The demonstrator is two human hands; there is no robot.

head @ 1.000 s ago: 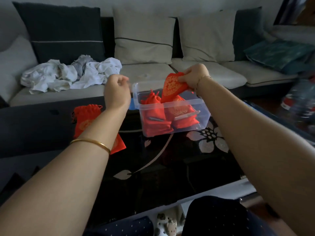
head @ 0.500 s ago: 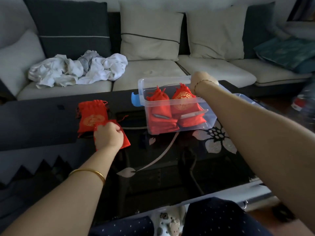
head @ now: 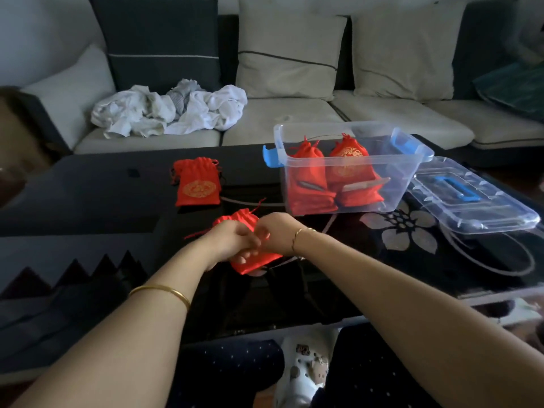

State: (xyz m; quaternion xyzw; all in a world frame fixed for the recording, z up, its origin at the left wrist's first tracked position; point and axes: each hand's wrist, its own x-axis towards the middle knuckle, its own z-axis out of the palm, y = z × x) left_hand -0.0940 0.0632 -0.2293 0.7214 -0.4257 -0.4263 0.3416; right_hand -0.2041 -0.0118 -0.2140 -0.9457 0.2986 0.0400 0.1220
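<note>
Grip of left hand (head: pixel 232 242) and right hand (head: pixel 277 237) pinching red pouch (head: pixel 255 265), mouth pointing away, long axis near-to-far

A dark glass tabletop (head: pixel 103 187) with pale flower prints is seen. At 11 o'clock on it a gold-emblem red pouch (head: pixel 197 186) is laid flat. At 1 o'clock a clear plastic box (head: pixel 397 184) with a blue latch is stood. Its clear lid (head: pixel 494 213), fitted with a blue handle, is laid just beside it at 3 o'clock. Near the middle a second red pouch (head: pixel 253 262) is gripped by the left hand (head: pixel 232 242) and right hand (head: pixel 276 235). Whether the glass is touched by it cannot be told.
</note>
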